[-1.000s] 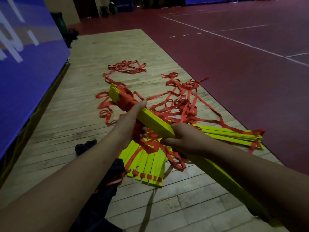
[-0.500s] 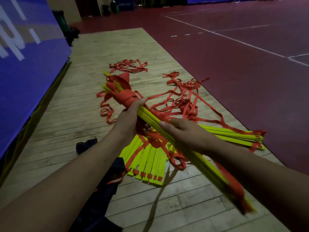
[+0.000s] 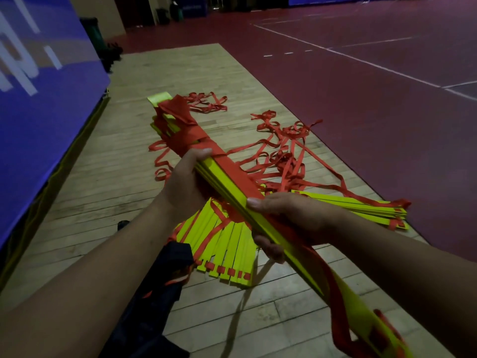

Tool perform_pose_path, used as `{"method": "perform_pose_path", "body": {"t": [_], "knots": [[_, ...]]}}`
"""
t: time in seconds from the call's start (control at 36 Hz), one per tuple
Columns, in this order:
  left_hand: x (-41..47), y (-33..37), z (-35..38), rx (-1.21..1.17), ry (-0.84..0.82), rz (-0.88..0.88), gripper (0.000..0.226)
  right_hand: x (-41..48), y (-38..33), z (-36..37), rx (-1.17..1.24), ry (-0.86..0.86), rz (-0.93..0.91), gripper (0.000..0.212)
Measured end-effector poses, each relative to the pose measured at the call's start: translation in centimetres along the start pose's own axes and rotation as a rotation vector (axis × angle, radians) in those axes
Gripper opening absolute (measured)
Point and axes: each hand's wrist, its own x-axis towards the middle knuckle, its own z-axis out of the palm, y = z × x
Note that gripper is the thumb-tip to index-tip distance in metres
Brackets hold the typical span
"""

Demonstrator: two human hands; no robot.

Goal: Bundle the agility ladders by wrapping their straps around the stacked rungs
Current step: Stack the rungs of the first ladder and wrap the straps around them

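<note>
I hold a stack of yellow rungs [image 3: 227, 187] slanting from far left to near right above the floor. Red strap [image 3: 185, 130] is wound around its far end, and one band runs along the top face. My left hand [image 3: 184, 187] grips the stack just below the wound part. My right hand [image 3: 281, 215] clasps the stack nearer to me, fingers curled underneath. A loose red strap [image 3: 333, 293] hangs at the near end. On the floor lie a fanned ladder [image 3: 224, 249] and a second flat stack of rungs [image 3: 361, 210].
Tangled red straps [image 3: 286, 156] spread over the wooden floor [image 3: 180, 73], with a small heap [image 3: 206, 104] farther off. A blue padded wall [image 3: 38, 99] stands on the left. Dark fabric [image 3: 154, 293] lies by my left arm. Red court [image 3: 361, 86] runs along the right.
I have rolled the stack about its length, so its broad face with the red band shows on top. My right hand has shifted its grip and curls under the stack.
</note>
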Motion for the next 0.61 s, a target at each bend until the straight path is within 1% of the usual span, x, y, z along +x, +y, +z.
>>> {"method": "perform_pose_path", "body": {"t": [0.03, 0.11, 0.17, 0.19, 0.22, 0.28, 0.33, 0.36, 0.5, 0.56, 0.61], "knots": [[0.1, 0.2, -0.3, 0.059, -0.007, -0.037, 0.027, 0.0, -0.1, -0.1, -0.017, 0.057, -0.007, 0.037], [0.6, -0.1, -1.3, 0.309, -0.002, -0.213, 0.057, 0.0, -0.3, -0.4, -0.173, 0.316, -0.014, 0.041], [0.6, -0.9, -1.6, 0.446, -0.004, -0.309, 0.074, 0.3, -0.1, -0.4, -0.309, 0.463, -0.010, 0.036], [0.5, -1.4, -1.4, 0.486, 0.007, -0.328, 0.078, 0.5, 0.1, -0.3, -0.411, 0.505, -0.008, 0.032], [0.6, -2.0, -1.3, 0.505, 0.037, -0.332, 0.078, 0.8, 0.3, -0.1, -0.527, 0.524, -0.001, 0.030], [0.4, -2.8, -0.7, 0.499, 0.117, -0.308, 0.067, 1.1, 0.7, 0.0, -0.717, 0.539, 0.010, 0.026], [0.4, -3.1, -0.2, 0.440, 0.177, -0.264, 0.053, 1.3, 0.8, 0.1, -0.788, 0.567, -0.014, 0.025], [0.5, -3.1, 0.0, 0.399, 0.202, -0.244, 0.050, 1.4, 0.7, 0.0, -0.799, 0.582, -0.026, 0.026], [0.8, -2.6, 0.6, 0.222, 0.254, -0.216, 0.055, 1.8, 0.3, 0.2, -0.882, 0.692, -0.058, 0.024], [0.9, -2.6, 0.8, 0.215, 0.226, -0.230, 0.060, 1.9, 0.3, 0.6, -0.967, 0.750, -0.050, 0.019], [1.0, -2.7, 0.7, 0.264, 0.198, -0.254, 0.065, 1.8, 0.3, 0.8, -1.096, 0.783, -0.022, 0.017]]}}
